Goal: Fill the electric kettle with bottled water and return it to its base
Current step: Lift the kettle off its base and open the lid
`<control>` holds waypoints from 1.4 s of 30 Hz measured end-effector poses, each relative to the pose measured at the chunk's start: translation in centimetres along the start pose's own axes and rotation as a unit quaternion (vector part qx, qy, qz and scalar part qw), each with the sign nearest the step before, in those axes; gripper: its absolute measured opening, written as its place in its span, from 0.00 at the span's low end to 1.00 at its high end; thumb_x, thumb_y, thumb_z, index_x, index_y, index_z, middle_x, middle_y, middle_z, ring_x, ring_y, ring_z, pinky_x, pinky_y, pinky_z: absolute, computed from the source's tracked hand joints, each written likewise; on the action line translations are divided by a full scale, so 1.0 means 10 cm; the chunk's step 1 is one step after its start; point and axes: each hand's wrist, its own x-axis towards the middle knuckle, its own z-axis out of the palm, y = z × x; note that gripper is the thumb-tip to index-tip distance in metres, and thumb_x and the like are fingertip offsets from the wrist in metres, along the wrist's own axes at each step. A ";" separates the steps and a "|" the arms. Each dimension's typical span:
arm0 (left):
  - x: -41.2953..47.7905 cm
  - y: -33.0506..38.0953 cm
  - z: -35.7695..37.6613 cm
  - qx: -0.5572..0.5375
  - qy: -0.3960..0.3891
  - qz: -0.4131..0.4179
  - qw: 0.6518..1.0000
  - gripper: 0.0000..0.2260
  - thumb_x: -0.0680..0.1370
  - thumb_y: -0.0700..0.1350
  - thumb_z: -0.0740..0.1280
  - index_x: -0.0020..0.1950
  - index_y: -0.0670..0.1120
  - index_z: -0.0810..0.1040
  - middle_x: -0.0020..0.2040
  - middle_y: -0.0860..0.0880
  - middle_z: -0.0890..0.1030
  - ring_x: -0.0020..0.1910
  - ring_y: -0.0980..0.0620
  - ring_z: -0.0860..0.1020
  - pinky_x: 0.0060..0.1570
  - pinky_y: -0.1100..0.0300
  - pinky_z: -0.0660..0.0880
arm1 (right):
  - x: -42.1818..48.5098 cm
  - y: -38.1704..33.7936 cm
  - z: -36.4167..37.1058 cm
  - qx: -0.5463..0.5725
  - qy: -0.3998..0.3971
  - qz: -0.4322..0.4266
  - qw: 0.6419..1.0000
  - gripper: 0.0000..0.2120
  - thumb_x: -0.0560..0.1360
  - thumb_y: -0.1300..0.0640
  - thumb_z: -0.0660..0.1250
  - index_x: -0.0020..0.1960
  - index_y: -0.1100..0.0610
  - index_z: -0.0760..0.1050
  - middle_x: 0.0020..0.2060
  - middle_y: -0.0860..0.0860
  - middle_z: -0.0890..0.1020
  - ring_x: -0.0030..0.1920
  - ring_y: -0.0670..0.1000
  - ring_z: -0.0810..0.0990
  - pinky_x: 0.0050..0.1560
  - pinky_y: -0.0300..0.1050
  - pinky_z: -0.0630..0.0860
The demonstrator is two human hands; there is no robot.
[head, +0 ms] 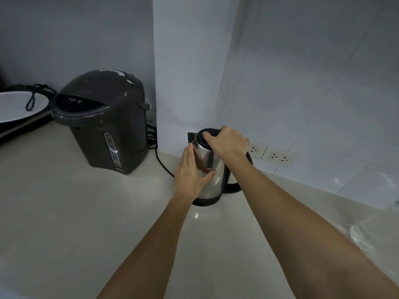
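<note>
A steel electric kettle with a black lid and black handle stands upright on its black base near the wall corner. My left hand lies flat against the kettle's left side, fingers stretched and thumb across the front. My right hand rests on top, fingers curled over the lid's rear edge. No water bottle is in view.
A dark grey hot water dispenser stands to the left, its black cord running along the counter behind the kettle. A white plate sits at far left. Two wall sockets are behind the kettle. Pale counter extends in front.
</note>
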 end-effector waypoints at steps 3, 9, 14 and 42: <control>0.00 -0.01 0.03 -0.008 0.000 -0.008 1.000 0.50 0.68 0.64 0.71 0.79 0.51 0.43 0.80 0.50 0.53 0.77 0.48 0.59 0.71 0.48 0.65 | 0.00 -0.01 0.01 0.014 0.010 0.002 1.000 0.20 0.69 0.38 0.59 0.41 0.56 0.73 0.37 0.53 0.79 0.46 0.59 0.79 0.58 0.56 0.72; 0.01 -0.01 0.04 -0.016 0.002 -0.015 1.000 0.51 0.68 0.63 0.72 0.79 0.50 0.42 0.80 0.50 0.53 0.77 0.48 0.60 0.70 0.49 0.68 | 0.01 -0.01 0.03 0.064 0.020 -0.002 0.998 0.19 0.68 0.42 0.63 0.42 0.59 0.76 0.35 0.54 0.79 0.40 0.57 0.79 0.40 0.46 0.75; 0.01 -0.01 0.03 -0.024 -0.006 -0.017 1.000 0.51 0.69 0.61 0.73 0.79 0.50 0.42 0.80 0.50 0.53 0.76 0.47 0.62 0.68 0.48 0.70 | 0.03 -0.02 0.01 0.046 0.020 -0.024 0.998 0.17 0.70 0.46 0.63 0.36 0.59 0.72 0.27 0.50 0.72 0.31 0.53 0.73 0.34 0.44 0.70; -0.05 0.06 -0.05 -0.060 -0.013 -0.025 0.998 0.50 0.70 0.58 0.73 0.79 0.51 0.41 0.80 0.51 0.53 0.76 0.47 0.60 0.69 0.50 0.66 | -0.31 0.97 -0.12 0.488 0.010 0.031 0.872 0.16 0.81 0.54 0.49 0.57 0.53 0.75 0.50 0.47 0.83 0.54 0.45 0.80 0.57 0.42 0.74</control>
